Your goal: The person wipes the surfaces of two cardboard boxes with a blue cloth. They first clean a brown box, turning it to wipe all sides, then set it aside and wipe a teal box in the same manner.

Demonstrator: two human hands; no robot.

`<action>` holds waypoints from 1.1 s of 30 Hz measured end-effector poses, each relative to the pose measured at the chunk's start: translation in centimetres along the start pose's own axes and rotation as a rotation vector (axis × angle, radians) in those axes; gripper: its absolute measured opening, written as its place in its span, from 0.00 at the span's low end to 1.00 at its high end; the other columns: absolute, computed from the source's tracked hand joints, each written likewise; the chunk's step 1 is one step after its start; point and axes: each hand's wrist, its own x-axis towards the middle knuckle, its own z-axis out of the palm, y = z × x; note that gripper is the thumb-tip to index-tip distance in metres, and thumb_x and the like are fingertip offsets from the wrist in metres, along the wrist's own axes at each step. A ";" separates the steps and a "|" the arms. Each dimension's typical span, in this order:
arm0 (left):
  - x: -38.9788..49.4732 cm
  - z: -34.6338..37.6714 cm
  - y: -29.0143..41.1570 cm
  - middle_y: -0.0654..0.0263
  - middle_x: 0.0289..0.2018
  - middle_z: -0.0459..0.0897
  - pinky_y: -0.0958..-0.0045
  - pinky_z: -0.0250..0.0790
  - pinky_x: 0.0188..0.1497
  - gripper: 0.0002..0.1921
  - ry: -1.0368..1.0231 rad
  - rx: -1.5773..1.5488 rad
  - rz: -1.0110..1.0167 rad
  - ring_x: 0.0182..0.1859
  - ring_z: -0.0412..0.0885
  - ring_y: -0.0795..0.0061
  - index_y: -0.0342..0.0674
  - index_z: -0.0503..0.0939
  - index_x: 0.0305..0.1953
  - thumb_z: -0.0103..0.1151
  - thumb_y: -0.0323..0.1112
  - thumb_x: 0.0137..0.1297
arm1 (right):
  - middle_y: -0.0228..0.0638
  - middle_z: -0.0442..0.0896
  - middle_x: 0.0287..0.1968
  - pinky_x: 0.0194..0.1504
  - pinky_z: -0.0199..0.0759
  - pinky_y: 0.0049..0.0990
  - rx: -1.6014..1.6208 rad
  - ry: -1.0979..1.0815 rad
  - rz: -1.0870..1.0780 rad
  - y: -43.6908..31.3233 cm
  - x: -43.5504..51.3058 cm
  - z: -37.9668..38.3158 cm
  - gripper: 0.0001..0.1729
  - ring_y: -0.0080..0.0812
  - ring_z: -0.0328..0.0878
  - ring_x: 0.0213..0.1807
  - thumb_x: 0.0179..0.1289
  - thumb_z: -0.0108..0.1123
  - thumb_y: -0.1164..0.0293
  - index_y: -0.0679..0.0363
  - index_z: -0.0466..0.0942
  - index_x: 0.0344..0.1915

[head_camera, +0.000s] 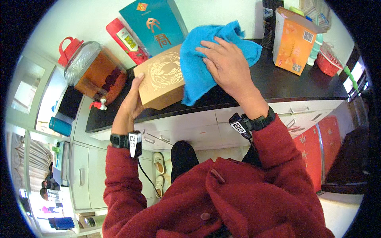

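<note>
A gold cardboard box (pixel 162 78) with a pale phoenix-like print is tilted above the black countertop (pixel 256 84). My left hand (pixel 132 99) grips its left end, thumb on the near edge of the printed face. Over the box's right end lies a bright blue cloth (pixel 198 74), partly hiding the print. My right hand (pixel 227 65) rests flat on that cloth, fingers spread and pointing up and left. Whether its fingers pinch any of the fabric is hard to see. Both wrists carry black straps with small marked devices.
Left of the box stands a glass jar (pixel 98 71) of amber liquid with a red lid and a tap. Behind are a red carton (pixel 126 40) and a teal box (pixel 156 26). An orange box (pixel 294 41) and a red basket (pixel 329 61) stand right. White drawers (pixel 190 129) run below.
</note>
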 end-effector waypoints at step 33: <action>2.7 9.4 1.4 0.46 0.59 0.79 0.53 0.69 0.65 0.26 0.151 1.399 1.150 0.61 0.78 0.46 0.38 0.74 0.62 0.60 0.46 0.70 | 0.49 0.77 0.66 0.69 0.65 0.37 0.547 -0.401 0.224 3.5 4.8 2.1 0.41 0.49 0.74 0.67 0.73 0.47 0.38 0.58 0.71 0.70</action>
